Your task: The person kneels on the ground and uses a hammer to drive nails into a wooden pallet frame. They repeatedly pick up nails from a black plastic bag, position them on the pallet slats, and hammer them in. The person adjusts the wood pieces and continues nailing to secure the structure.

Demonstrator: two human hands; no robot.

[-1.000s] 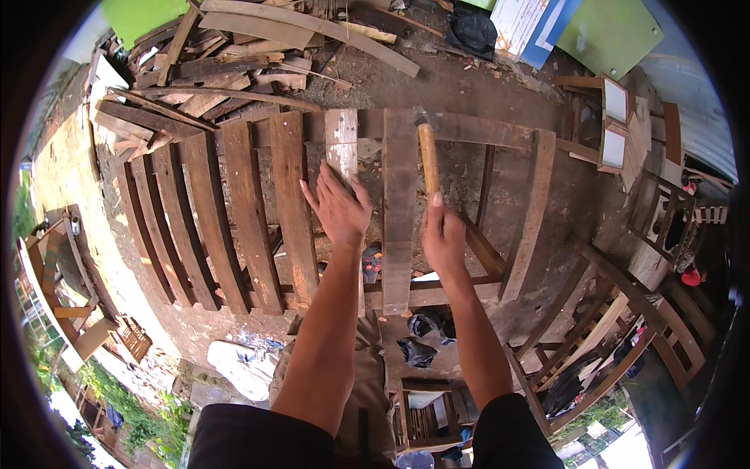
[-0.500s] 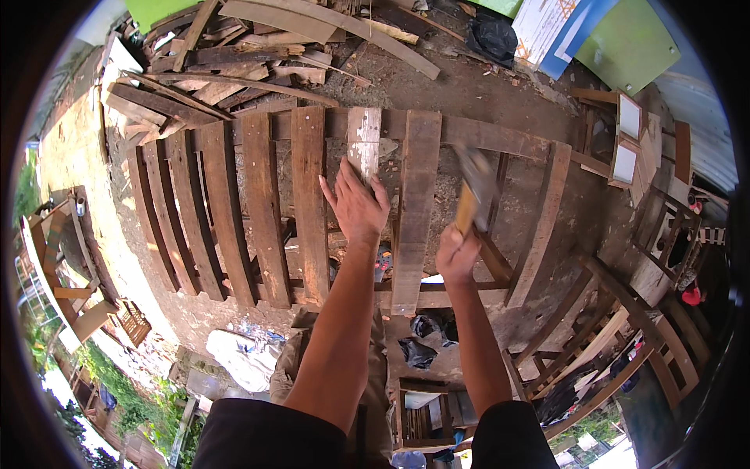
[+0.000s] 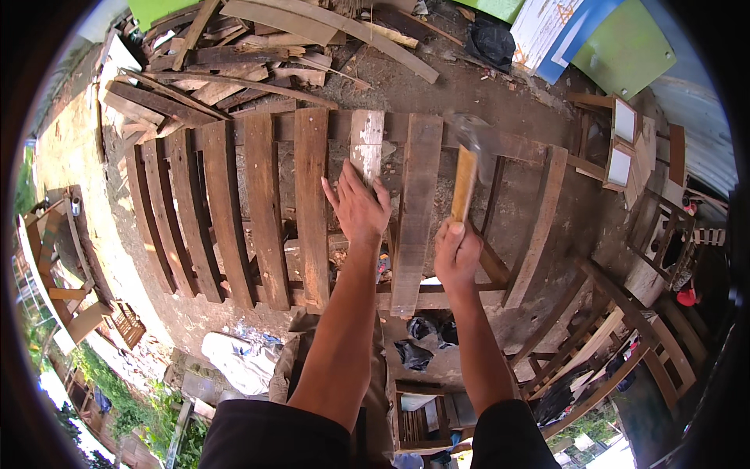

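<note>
A slatted wooden frame (image 3: 262, 211) of brown boards on long rails stretches in front of me. One shorter slat with worn white paint (image 3: 367, 137) lies across its far rail. My left hand (image 3: 361, 205) rests on the near part of that white slat, fingers spread. In my right hand (image 3: 459, 254) is a hammer (image 3: 464, 184), gripped by its yellowish wooden handle. Its metal head is smeared by motion and is above the far rail, to the right of a broad brown slat (image 3: 418, 211).
Broken boards (image 3: 250, 66) lie heaped beyond the frame at the far left. Black plastic bags (image 3: 414, 353) and a white sack (image 3: 238, 359) are on the ground near me. Wooden furniture frames (image 3: 617, 336) stand at the right, and painted panels (image 3: 625, 47) lean at the far right.
The hammer has swung a little to the left and farther away, its handle now more upright. My left hand stays on the white slat.
</note>
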